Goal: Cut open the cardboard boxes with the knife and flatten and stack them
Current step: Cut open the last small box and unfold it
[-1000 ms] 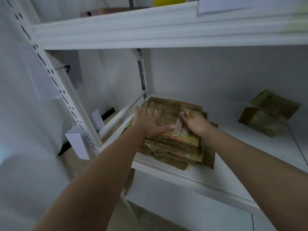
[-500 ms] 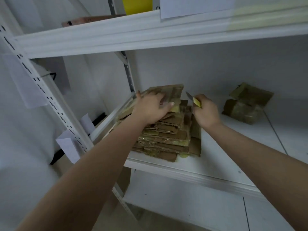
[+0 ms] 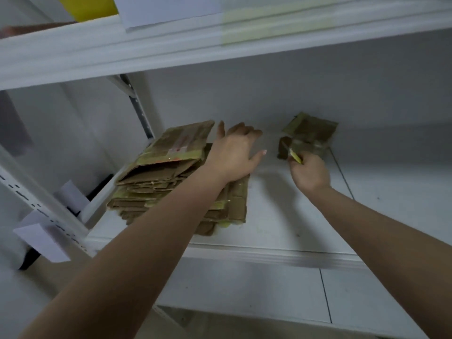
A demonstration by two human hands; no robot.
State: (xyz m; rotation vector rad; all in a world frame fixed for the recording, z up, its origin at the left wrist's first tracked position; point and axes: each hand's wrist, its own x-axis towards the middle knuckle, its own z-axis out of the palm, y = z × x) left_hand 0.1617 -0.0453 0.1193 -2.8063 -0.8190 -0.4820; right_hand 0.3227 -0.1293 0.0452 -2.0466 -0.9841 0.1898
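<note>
The left hand (image 3: 234, 155) is spread, fingers straight, over the right edge of the stack of flattened cardboard (image 3: 171, 177) at the shelf's (image 3: 281, 216) left end. The right hand (image 3: 309, 173) curls tightly round a yellow knife (image 3: 292, 154), its blade touching the small cardboard box (image 3: 308, 135) near the shelf's back edge
</note>
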